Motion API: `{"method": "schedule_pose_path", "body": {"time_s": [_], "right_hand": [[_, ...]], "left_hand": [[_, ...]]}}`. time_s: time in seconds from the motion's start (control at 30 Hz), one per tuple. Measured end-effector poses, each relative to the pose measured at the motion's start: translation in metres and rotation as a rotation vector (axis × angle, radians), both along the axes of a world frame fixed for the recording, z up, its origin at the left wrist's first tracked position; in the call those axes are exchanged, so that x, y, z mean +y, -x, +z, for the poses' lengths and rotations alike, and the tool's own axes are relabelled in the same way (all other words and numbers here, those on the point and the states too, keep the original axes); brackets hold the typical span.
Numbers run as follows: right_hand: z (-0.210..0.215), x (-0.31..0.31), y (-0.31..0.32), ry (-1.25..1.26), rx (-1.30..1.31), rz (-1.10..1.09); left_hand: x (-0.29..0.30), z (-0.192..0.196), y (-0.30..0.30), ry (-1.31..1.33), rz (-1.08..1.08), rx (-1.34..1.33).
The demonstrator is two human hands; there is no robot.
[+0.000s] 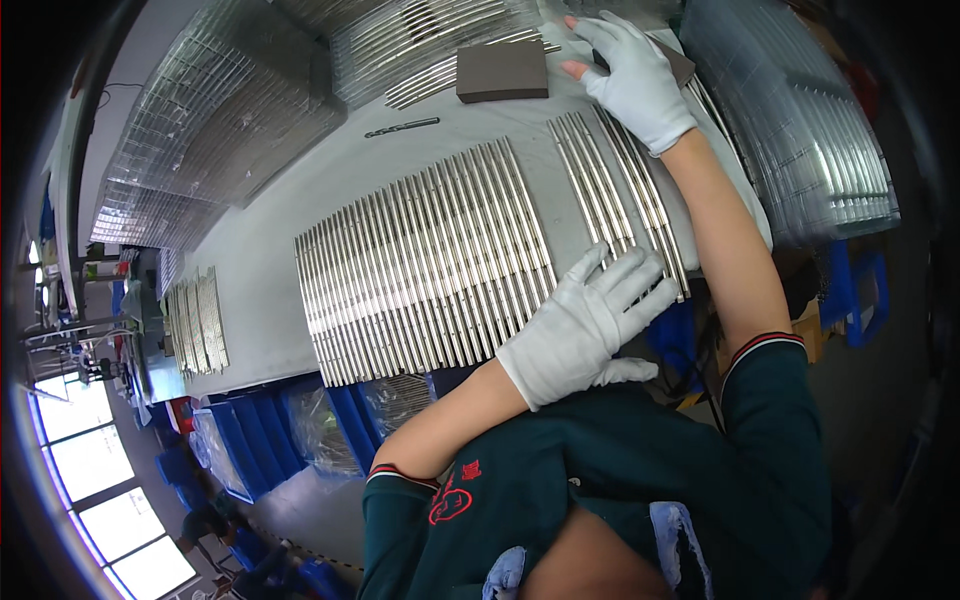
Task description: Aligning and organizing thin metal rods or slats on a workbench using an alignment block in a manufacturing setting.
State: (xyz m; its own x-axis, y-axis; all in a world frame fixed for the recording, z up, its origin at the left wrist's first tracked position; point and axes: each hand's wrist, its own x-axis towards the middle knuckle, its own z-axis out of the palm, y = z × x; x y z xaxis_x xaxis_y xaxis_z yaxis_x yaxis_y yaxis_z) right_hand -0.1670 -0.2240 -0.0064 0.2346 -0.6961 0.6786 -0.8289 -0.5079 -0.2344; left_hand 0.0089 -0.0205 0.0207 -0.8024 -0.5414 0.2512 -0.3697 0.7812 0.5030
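Observation:
My left hand, in a white glove, reaches across from the left with its fingers spread. Its fingertips lie over the near ends of a small group of slim metal rods; whether they press on them I cannot tell. Farther off, my right hand wears a white glove that leaves the thumb tip and one fingertip bare. Those fingers are stretched apart, above the far ends of the rods. A dark brown block is partly hidden behind this hand. Left of both hands lies a wide row of similar rods, side by side.
Another brown block and a drill bit lie on the pale table cover. Clear plastic trays stand stacked at left and right. Blue bins sit below the near edge. More rods lie far left.

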Motion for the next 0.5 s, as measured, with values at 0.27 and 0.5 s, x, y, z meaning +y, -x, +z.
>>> {"method": "schedule_pose_path", "body": {"time_s": [0.27, 0.5], "right_hand": [[-0.001, 0.006, 0.003, 0.07, -0.086, 0.029], [-0.001, 0.007, -0.005, 0.073, -0.028, 0.037]], "left_hand": [[0.02, 0.022, -0.061, 0.072, 0.401, -0.391], [0.018, 0.014, -0.05, 0.059, 0.347, -0.39]]}}
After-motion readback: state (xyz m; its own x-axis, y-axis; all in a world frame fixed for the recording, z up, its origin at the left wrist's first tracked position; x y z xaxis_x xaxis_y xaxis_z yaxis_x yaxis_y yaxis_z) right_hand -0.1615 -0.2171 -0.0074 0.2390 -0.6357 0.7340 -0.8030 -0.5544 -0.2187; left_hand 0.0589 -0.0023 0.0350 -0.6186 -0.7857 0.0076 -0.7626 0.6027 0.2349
